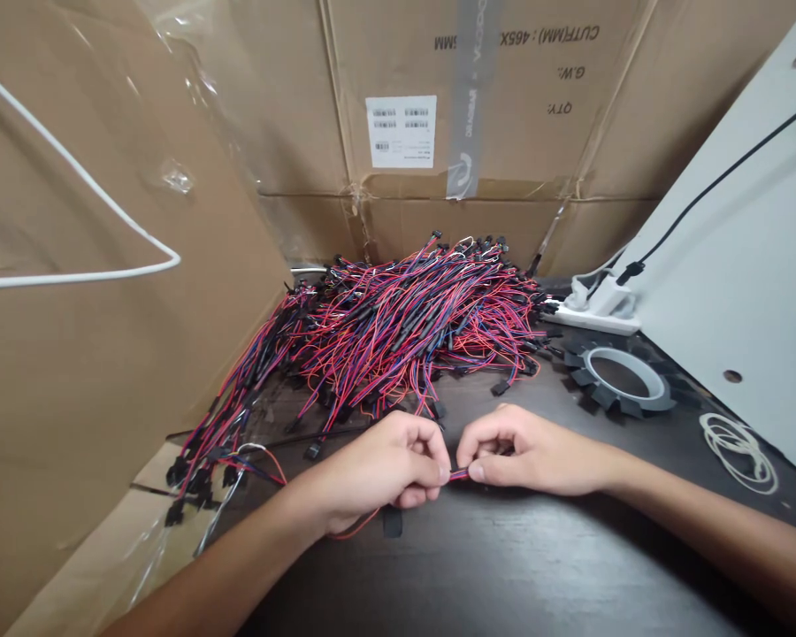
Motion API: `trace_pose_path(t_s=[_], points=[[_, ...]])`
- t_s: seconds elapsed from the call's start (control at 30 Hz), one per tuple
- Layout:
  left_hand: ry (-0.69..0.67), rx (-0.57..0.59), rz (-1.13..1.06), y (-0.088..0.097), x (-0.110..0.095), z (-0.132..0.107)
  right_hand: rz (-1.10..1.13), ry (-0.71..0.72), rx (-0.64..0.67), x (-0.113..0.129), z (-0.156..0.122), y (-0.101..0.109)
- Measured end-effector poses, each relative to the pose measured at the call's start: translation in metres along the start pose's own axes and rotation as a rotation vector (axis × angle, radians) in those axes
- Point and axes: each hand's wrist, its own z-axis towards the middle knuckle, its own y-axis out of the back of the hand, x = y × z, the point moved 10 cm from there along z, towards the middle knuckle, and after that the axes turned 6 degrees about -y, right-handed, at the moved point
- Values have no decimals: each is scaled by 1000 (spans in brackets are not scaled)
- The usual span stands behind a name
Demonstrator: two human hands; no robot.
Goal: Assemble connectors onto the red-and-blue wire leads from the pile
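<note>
Both of my hands meet over the dark tabletop (pixel 504 566), pinching the same thin red-and-blue wire lead (pixel 458 474) between them. My left hand (pixel 388 464) is closed on one end; a red loop of the wire and a small black connector (pixel 392 522) hang below it. My right hand (pixel 527 456) is closed on the other end, thumb and forefinger pressed together. Just beyond my hands lies a big heap of red, blue and black wire leads (pixel 398 327) with black connectors.
Cardboard boxes (pixel 451 133) wall in the back and left. A bundle of leads (pixel 205 460) trails off the table's left edge. A tape roll in a black toothed holder (pixel 616 376), a white power strip (pixel 593 305), rubber bands (pixel 739 451) and a white panel (pixel 749 265) sit right.
</note>
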Motion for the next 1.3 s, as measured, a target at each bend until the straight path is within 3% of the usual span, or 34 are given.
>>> trace_pose_path(t_s=[0.27,0.9,1.17,1.3], points=[[-78,-23,64,2,-6,2,73,-41,-17,-5,2,2],[-102,-13,294,3,-7,2,16,-33,-29,-6,2,3],[-248,-167,698,11,-28,-6,-451,52,-145,16,-7,6],[-336,-224,919,4,-29,-12,-591,74,-137,16,-6,7]])
